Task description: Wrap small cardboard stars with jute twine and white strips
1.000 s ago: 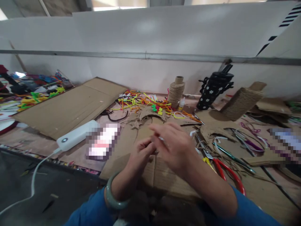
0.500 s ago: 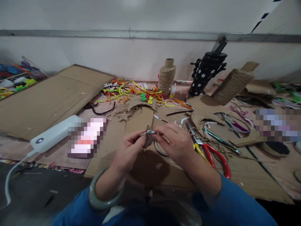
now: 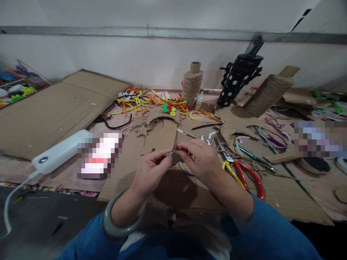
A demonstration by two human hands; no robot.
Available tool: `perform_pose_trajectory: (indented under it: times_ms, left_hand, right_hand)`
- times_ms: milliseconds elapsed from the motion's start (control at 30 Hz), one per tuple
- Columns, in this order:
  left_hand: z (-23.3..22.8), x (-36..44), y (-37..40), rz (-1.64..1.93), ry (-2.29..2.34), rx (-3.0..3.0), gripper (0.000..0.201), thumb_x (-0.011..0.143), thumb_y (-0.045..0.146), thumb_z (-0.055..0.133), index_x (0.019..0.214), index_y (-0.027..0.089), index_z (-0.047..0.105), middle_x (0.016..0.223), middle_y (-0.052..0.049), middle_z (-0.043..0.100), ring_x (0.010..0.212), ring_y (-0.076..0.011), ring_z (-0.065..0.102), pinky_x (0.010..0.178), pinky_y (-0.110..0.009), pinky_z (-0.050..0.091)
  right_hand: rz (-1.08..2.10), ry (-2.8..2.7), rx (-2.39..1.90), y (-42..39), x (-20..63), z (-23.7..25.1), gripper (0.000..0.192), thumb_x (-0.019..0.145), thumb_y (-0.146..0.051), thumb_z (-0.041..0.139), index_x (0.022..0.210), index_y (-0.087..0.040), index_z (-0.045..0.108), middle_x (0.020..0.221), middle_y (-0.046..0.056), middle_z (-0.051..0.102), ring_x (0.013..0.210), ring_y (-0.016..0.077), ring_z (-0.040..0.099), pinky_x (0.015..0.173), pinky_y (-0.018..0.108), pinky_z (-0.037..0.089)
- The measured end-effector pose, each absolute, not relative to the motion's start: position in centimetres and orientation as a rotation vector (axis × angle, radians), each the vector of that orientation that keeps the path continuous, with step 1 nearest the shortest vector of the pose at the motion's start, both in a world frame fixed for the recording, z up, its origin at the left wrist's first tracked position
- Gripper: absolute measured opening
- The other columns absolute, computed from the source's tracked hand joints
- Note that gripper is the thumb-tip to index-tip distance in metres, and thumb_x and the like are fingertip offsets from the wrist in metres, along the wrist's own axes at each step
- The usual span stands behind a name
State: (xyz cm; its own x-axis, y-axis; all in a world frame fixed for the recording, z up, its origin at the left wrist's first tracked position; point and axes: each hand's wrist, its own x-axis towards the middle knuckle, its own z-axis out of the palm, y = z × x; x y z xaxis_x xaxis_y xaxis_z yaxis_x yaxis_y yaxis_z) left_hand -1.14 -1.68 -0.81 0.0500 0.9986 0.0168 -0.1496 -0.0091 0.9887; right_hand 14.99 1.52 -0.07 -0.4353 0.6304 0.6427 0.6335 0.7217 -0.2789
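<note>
In front of my chest, my left hand (image 3: 150, 171) and my right hand (image 3: 203, 160) pinch a small brown piece (image 3: 175, 148) between thumbs and forefingers. Fingers cover most of it, so its exact kind is unclear. Beyond the hands a twine-wrapped crescent (image 3: 159, 115) with green, red and yellow trims lies on a cardboard strip (image 3: 159, 139). A twine-wrapped star (image 3: 142, 130) is beside it. Right of my right hand lie scissors (image 3: 240, 168) with red and yellow handles, tips pointing away. Another twine crescent (image 3: 227, 133) rests behind them.
Two twine spools (image 3: 192, 85) (image 3: 269, 94) and a black flowered holder (image 3: 233, 85) stand at the back. A small glue bottle (image 3: 199, 102) is near the colourful pipe cleaners (image 3: 138, 99). On the left are a white power bank (image 3: 58, 153), a blurred-out phone (image 3: 100, 155) and a cardboard sheet (image 3: 59, 108).
The small piece has turned in my fingers: its pale shiny strip and the part hanging below are no longer visible. Both hands stay pinched in nearly the same place.
</note>
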Motion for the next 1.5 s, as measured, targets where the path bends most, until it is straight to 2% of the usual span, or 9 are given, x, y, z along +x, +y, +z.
perform_pose_trajectory:
  times_ms: [467,600,800,1200,1500]
  left_hand:
    - [-1.33,-1.21,-1.63,1.25,1.063,1.154,0.02,0.077,0.026,0.066,0.093,0.021,0.076,0.086,-0.003,0.075,0.073,-0.0137,0.063,0.069,-0.022,0.047]
    - [-1.15,-1.18,-1.62,1.239,1.083,1.158,0.02,0.076,0.024,0.065,0.092,0.019,0.077,0.081,-0.003,0.074,0.07,-0.013,0.06,0.066,-0.022,0.045]
    - [-1.11,-1.17,-1.61,1.226,1.131,1.157,0.021,0.075,0.024,0.065,0.091,0.016,0.077,0.078,-0.004,0.073,0.071,-0.015,0.06,0.064,-0.023,0.045]
    - [-0.6,-1.07,-1.6,1.214,1.08,1.193,0.021,0.075,0.022,0.064,0.092,0.016,0.076,0.07,-0.001,0.069,0.061,-0.0093,0.053,0.06,-0.02,0.042]
    - [-0.42,-1.04,-1.66,1.222,1.187,1.252,0.023,0.069,0.021,0.066,0.089,0.016,0.077,0.071,-0.003,0.073,0.061,-0.0123,0.059,0.059,-0.021,0.044]
  right_hand:
    - [0.02,-2.165,-0.99,1.25,14.74,-0.14,0.019,0.092,-0.024,0.048,0.093,-0.017,0.066,0.082,0.006,0.07,0.078,0.0185,0.063,0.071,0.03,0.049]
    - [0.03,-2.165,-0.979,1.28,14.7,-0.23,0.019,0.092,-0.024,0.048,0.093,-0.017,0.066,0.084,0.006,0.07,0.08,0.0186,0.063,0.073,0.03,0.049]
    - [0.007,-2.141,-0.982,1.36,14.75,0.08,0.021,0.091,-0.02,0.048,0.085,-0.016,0.067,0.074,0.005,0.067,0.073,0.0173,0.061,0.067,0.028,0.046]
    - [0.159,-2.147,-1.031,1.46,14.86,0.27,0.015,0.088,-0.024,0.055,0.088,-0.017,0.068,0.081,0.005,0.07,0.076,0.0172,0.062,0.068,0.028,0.045]
    - [0.183,-2.122,-1.006,1.33,14.89,0.51,0.015,0.088,-0.019,0.054,0.084,-0.016,0.067,0.076,0.004,0.068,0.072,0.0157,0.06,0.067,0.027,0.044]
